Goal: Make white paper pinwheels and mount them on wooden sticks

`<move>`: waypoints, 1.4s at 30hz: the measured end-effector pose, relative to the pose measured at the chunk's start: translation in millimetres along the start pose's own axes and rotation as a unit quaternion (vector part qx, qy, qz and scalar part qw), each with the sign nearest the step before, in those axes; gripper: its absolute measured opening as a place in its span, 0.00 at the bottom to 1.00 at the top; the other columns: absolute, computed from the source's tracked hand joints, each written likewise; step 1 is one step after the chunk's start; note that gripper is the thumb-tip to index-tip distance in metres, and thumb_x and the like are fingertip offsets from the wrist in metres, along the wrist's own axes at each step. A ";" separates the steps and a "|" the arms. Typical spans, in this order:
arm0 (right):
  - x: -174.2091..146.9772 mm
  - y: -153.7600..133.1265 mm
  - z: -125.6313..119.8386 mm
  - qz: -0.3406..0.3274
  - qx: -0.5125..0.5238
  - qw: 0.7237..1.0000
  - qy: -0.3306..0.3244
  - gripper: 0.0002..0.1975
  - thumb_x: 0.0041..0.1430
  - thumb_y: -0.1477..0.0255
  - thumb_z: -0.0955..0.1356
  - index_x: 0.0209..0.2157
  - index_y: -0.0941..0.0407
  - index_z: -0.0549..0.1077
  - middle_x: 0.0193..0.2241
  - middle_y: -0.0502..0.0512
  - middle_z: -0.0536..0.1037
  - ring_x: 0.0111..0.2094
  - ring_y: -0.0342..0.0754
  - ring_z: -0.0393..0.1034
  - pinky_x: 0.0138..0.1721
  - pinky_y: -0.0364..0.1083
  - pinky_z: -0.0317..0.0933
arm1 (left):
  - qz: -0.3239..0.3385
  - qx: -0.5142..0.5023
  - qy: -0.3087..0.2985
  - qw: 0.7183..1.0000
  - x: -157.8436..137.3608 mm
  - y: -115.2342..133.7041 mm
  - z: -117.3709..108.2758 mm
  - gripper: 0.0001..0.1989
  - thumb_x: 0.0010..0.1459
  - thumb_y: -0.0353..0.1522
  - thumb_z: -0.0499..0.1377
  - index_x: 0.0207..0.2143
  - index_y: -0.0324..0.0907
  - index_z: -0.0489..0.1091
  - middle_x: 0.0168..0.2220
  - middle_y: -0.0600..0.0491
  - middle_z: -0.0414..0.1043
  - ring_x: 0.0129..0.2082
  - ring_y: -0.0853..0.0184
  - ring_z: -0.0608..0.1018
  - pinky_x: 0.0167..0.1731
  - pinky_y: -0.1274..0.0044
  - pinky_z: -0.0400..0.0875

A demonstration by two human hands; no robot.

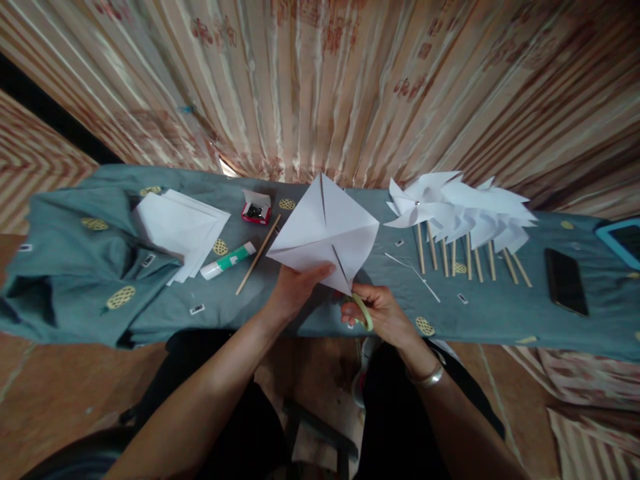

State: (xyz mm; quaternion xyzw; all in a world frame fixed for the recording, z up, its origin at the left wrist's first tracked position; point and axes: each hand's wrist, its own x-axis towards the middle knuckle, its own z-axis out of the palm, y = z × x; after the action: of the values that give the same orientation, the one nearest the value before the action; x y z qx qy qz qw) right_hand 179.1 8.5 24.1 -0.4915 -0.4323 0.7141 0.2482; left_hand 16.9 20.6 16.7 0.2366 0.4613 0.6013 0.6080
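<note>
A white paper square is held up over the cloth, one corner pointing away from me. Slits run in from its far corner and from its near corner. My left hand grips its near left edge, thumb on top and fingers underneath. My right hand is closed round the pale yellow-green handle of a pair of scissors. The scissors are at the near corner of the paper, where the near slit starts; their blades are mostly hidden.
Left of the paper lie a wooden stick, a glue stick, a small red box with dark bits and several paper sheets. Rightward are paper strips, several paper pinwheels on sticks, a phone and a blue-edged device.
</note>
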 end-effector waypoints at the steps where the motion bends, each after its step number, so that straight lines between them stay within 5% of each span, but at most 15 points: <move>1: 0.2 0.3 0.1 0.000 0.002 1.000 0.002 0.23 0.29 0.57 0.80 0.26 0.57 0.78 0.16 0.46 0.74 0.17 0.38 0.64 0.20 0.38 0.60 | -0.002 -0.001 -0.001 1.000 -0.1 0.2 0.1 0.20 0.36 0.28 0.70 0.35 0.39 0.73 0.34 0.52 0.78 0.33 0.67 0.77 0.38 0.74 0.72; 33: -1.4 5.0 -0.5 -0.034 -0.006 0.999 0.008 0.21 0.33 0.56 0.79 0.25 0.57 0.78 0.15 0.46 0.72 0.16 0.38 0.62 0.18 0.39 0.57 | 0.007 0.034 -0.013 0.999 -8.9 1.9 2.3 0.13 0.38 0.30 0.69 0.31 0.41 0.75 0.33 0.53 0.79 0.33 0.64 0.77 0.39 0.72 0.72; 42: -9.3 2.0 -8.5 -0.028 -0.068 0.993 -0.090 0.27 0.42 0.51 0.75 0.35 0.58 0.76 0.23 0.49 0.77 0.23 0.41 0.67 0.25 0.41 0.62 | 0.034 0.003 0.034 0.999 -1.1 11.6 -4.3 0.20 0.35 0.30 0.71 0.35 0.42 0.74 0.35 0.54 0.78 0.36 0.65 0.77 0.43 0.72 0.71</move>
State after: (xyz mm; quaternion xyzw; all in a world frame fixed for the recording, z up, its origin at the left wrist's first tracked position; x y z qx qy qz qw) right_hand 190.7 3.5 25.6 -0.4287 -0.5138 0.7172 0.1942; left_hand 7.5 20.3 24.8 0.2329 0.4755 0.6279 0.5704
